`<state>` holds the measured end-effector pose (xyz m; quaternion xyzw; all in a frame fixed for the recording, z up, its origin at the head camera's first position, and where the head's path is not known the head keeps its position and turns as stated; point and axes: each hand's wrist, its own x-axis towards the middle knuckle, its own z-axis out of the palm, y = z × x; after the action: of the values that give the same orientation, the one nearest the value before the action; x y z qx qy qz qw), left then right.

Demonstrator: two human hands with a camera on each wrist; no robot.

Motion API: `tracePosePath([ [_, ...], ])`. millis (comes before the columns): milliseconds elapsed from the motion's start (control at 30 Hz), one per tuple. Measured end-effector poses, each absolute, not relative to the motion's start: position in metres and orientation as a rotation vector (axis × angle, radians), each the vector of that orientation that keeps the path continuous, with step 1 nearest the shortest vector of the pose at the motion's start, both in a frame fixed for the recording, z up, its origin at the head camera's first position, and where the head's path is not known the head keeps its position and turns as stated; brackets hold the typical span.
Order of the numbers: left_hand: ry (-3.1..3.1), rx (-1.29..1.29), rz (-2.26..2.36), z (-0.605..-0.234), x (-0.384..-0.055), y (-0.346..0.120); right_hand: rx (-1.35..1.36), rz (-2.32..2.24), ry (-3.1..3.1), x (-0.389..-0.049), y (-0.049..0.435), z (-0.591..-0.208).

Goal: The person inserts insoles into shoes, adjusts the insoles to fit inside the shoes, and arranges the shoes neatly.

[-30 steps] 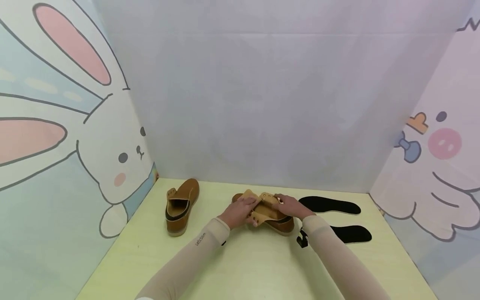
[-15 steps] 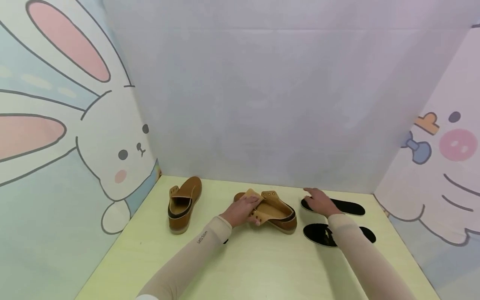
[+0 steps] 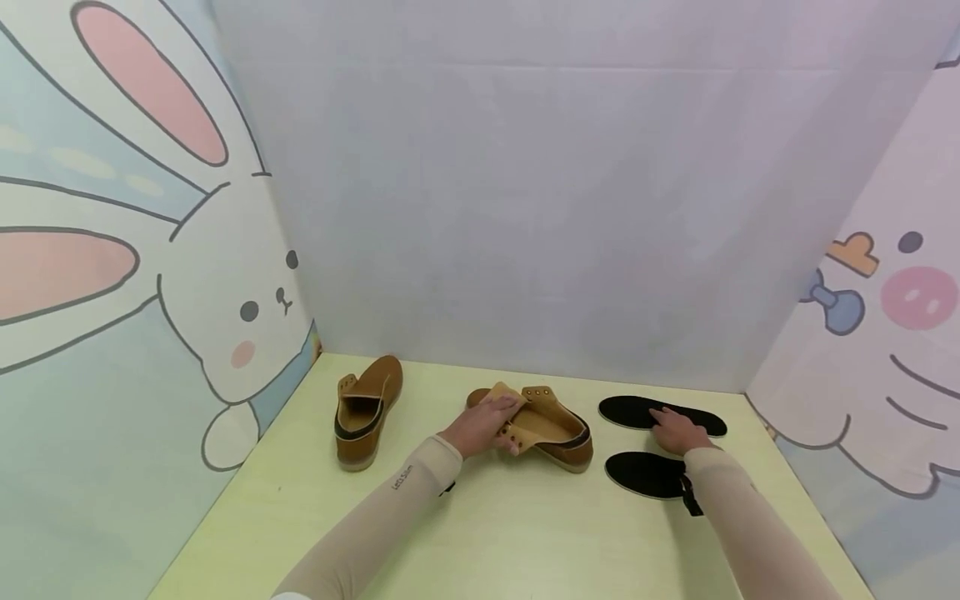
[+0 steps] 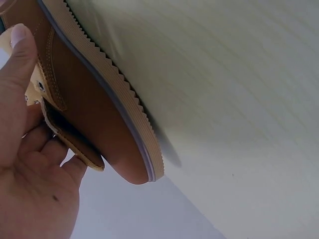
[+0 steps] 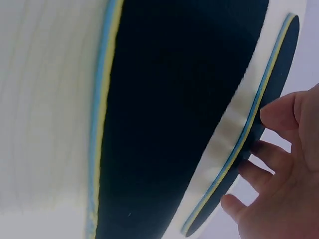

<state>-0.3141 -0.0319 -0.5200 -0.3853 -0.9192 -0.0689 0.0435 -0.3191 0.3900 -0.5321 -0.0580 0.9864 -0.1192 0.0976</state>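
Observation:
My left hand (image 3: 483,425) grips a brown leather shoe (image 3: 573,450) at its opening, toe pointing left. In the left wrist view, the thumb lies over the eyelet flap and the fingers are behind the folded-out tongue (image 4: 75,142). At the right, two black insoles lie flat, a far insole (image 3: 626,411) and a near insole (image 3: 641,475). Over the far one is my right hand (image 3: 678,431), fingers loosely extended and fingertips at its surface. Blue and yellow layers show along the insoles' edges in the right wrist view. My right forearm covers part of the near insole.
A matching brown shoe (image 3: 360,425) stands at the left of the pale wooden table (image 3: 495,533). A grey-white back wall (image 3: 480,217) rises behind, with cartoon-printed panels on both sides.
My right hand has let go of the shoe's flap and moved right, over the far insole. The left hand keeps its grip on the shoe.

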Motion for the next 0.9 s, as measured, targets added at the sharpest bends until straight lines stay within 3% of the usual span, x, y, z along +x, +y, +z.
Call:
tracePosePath([
  [400,-2.807,-1.144,-0.179,-0.520,-0.313,-0.030,-0.341,-0.240,3.039,-0.313,0.354,-0.533],
  [900,-2.820,-1.134,-0.196,-0.520,-0.313,-0.030,-0.408,-0.345,2.907,-0.352,0.364,-0.537],
])
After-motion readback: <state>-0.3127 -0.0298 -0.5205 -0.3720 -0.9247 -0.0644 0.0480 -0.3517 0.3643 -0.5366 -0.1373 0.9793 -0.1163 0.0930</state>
